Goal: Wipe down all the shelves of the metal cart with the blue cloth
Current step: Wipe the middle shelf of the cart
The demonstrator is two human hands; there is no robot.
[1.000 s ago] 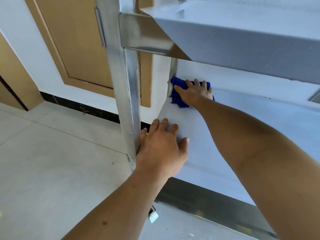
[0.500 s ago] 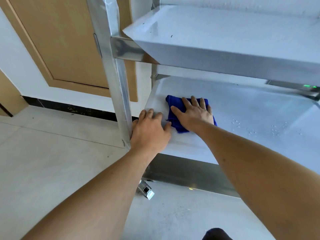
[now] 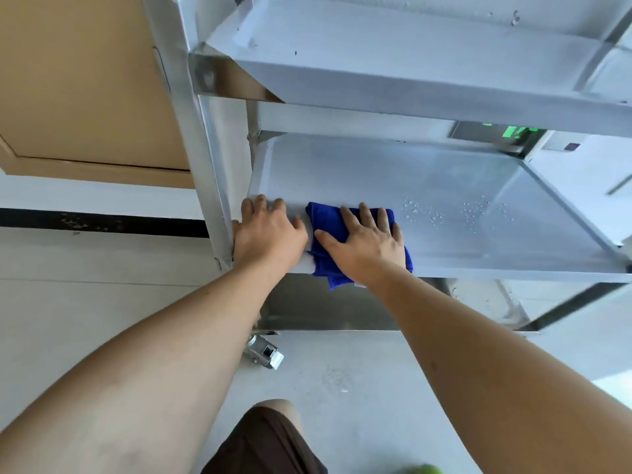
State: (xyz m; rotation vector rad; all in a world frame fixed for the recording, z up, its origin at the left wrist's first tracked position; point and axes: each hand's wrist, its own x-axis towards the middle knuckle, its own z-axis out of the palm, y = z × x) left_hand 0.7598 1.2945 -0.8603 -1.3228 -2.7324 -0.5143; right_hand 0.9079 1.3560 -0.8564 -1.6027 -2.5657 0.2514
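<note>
Right hand (image 3: pixel 362 248) hides most of blue cloth (image 3: pixel 323 222) (shelf edge).

Visible inventory: one metal cart (image 3: pixel 208 138) with two shelves in view, one blue cloth (image 3: pixel 328 220), two hands, one caster wheel (image 3: pixel 265 352), one wooden door (image 3: pixel 85 80), and one knee (image 3: pixel 270 436).

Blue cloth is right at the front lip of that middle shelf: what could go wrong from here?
The blue cloth already overhangs the middle shelf edge; another pull by the right hand could drag it off onto the floor. Water droplets sit further right and could get missed. The cart has a caster, so it may roll if the left hand lets go.
</note>
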